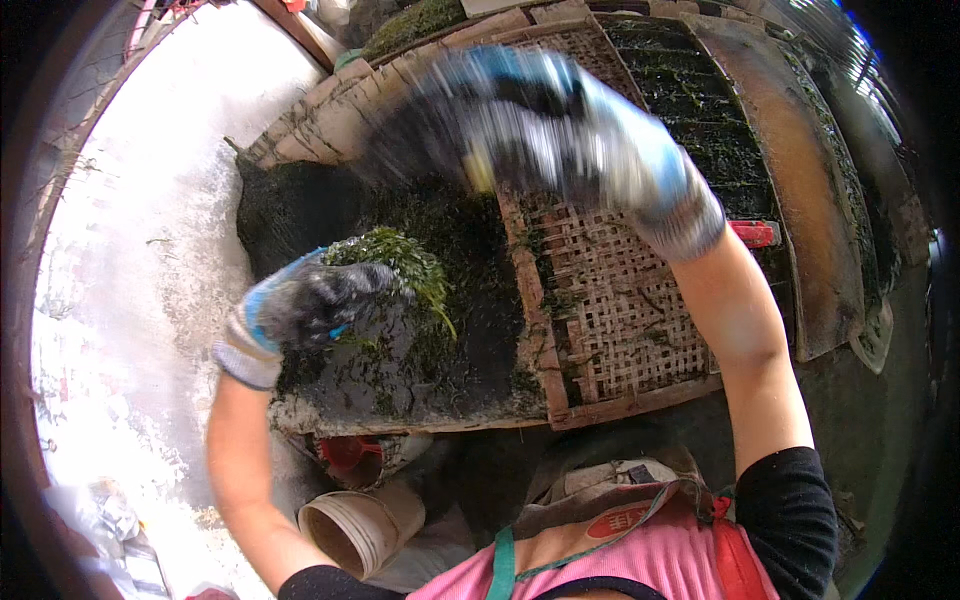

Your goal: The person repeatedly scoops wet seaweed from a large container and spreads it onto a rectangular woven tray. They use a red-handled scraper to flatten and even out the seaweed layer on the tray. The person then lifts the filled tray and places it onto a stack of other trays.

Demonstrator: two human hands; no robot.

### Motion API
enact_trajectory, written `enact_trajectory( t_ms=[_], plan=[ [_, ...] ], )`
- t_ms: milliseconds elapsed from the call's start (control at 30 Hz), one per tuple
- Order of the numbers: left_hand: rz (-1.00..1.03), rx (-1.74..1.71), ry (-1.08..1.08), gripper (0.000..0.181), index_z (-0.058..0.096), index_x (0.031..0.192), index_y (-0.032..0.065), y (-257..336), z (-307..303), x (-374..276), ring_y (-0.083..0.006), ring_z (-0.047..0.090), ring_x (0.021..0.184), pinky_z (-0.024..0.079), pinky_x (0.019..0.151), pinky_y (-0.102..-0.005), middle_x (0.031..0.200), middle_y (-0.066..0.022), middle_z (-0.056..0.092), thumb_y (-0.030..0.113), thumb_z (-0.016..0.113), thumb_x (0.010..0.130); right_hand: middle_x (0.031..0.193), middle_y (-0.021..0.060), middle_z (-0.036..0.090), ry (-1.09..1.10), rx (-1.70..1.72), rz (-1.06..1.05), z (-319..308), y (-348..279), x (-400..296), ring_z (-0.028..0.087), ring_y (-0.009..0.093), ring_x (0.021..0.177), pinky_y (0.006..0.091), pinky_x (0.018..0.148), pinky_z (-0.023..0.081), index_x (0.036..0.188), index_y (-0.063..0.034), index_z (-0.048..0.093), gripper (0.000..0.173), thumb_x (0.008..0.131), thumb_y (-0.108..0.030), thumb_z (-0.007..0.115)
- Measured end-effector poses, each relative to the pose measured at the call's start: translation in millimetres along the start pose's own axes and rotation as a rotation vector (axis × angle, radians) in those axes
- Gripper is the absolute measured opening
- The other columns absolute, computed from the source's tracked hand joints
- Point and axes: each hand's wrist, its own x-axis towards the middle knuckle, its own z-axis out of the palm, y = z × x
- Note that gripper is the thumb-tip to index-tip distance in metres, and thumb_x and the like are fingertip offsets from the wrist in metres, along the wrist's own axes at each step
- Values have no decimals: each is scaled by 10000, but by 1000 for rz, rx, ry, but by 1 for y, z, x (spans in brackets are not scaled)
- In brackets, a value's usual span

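My left hand (322, 300), in a black-coated blue and white work glove, grips a loose bunch of wet green leafy strands (409, 262). It is over a dark, wet work surface (405, 375) strewn with more green shreds. My right hand (517, 127), gloved alike, is raised at the far side of that surface, near the top of a woven slatted tray (622, 300) in a wooden frame. Motion blur hides its fingers, and a small yellow patch shows beside them. Whether it holds anything cannot be made out.
A pale slab (150, 225) lies to the left. Farther right stand dark racks bearing green shreds (697, 120) and a brown board (795, 225). A red object (754, 233) sits by my right forearm. Below the work surface are a whitish bucket (360, 529) and a red container (349, 457).
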Motion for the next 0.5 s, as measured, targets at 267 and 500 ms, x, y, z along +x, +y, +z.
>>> enact_trajectory(
  t_ms=[267,500],
  plan=[
    [-221,614,-13,390,493,1286,-71,39,150,38,-189,582,1110,442,999,-329,1214,-117,612,105,526,939,1195,109,613,-470,335,-201,33,57,-43,540,181,1081,323,952,439,1296,22,497,488,823,-48,594],
    [-271,-123,-319,502,375,1387,-40,-82,225,168,-171,628,936,512,755,-263,1147,-178,638,88,534,929,1158,71,634,93,1080,879,0,-37,-347,593,120,987,265,844,512,1361,-11,436,594,824,-110,670]
  ],
)
